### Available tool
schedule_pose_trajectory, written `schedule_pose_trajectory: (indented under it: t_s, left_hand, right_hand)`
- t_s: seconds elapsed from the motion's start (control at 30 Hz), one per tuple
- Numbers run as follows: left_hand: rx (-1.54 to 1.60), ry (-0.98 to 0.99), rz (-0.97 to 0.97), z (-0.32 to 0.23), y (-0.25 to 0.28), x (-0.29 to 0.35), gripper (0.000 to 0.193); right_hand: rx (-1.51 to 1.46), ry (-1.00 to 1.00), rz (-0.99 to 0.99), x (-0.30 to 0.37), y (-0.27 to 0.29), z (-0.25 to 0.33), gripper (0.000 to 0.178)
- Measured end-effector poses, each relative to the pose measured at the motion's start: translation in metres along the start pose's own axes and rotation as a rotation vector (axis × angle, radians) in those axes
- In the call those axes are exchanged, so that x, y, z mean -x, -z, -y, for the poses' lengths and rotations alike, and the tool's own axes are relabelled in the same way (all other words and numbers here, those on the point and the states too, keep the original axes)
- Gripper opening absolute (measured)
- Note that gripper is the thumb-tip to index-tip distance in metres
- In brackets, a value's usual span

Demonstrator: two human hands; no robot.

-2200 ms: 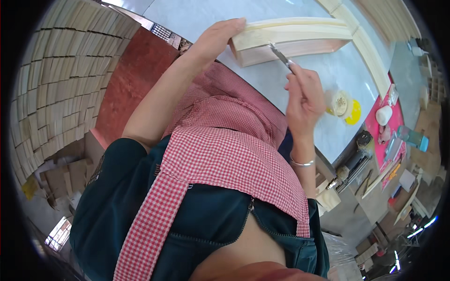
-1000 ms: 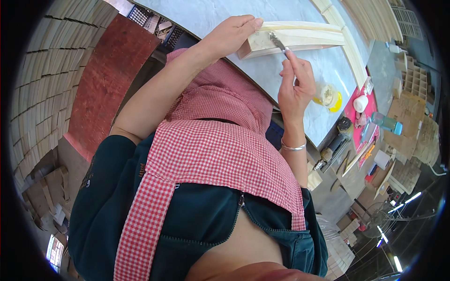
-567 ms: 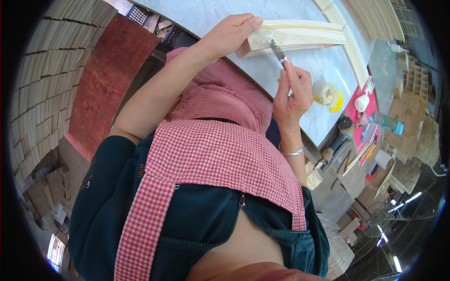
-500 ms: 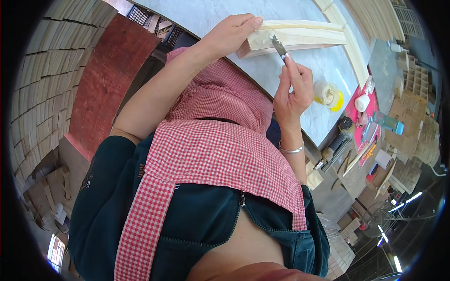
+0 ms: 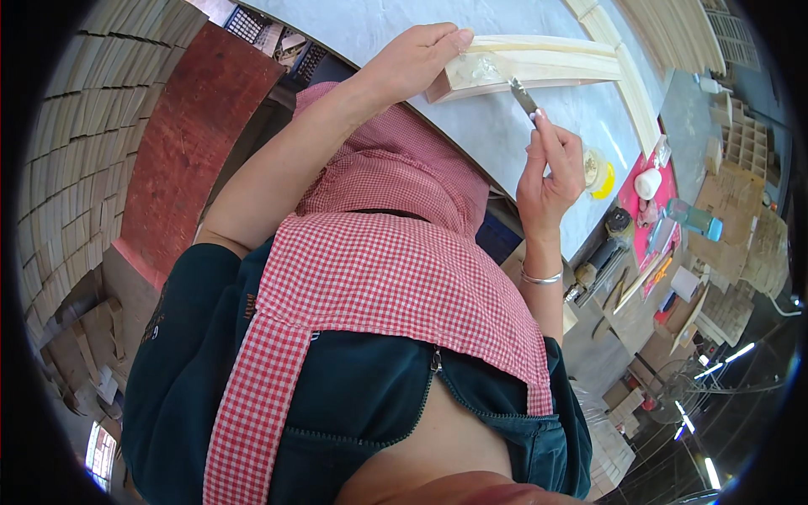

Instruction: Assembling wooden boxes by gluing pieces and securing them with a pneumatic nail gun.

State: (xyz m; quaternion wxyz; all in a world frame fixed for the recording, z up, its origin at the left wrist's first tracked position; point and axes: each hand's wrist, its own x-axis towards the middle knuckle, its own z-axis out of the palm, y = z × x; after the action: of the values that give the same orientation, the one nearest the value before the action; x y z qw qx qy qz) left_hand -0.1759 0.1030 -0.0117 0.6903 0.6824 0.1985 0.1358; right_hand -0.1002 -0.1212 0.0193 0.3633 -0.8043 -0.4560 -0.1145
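While our left hand [image 5: 417, 63] pinches wooden piece [image 5: 560, 66] at end farthest from jar [image 5: 593, 171], right hand [image 5: 551, 172] grips metal spatula [image 5: 523, 98]. Piece lies beyond and left of jar; we judge it light, stiff, dentable; hold bare edges, avoiding likely slick smear [image 5: 486, 67].

The fingers [image 5: 550, 141] of the right hand [image 5: 550, 175] hide the rear part of the metal spatula [image 5: 523, 96] and some of the jar [image 5: 594, 171] (how much, I cannot tell). At the upper edge, the counter [image 5: 353, 32] is cut off.
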Motion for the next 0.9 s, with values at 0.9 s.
schedule_pose_trajectory:
  t_s: [0.9]
  left_hand:
    - [0.003,0.091,0.086,-0.005,0.004,0.001,0.037]
  right_hand:
    - [-0.160,-0.091,-0.068,-0.009,-0.029,0.018,0.034]
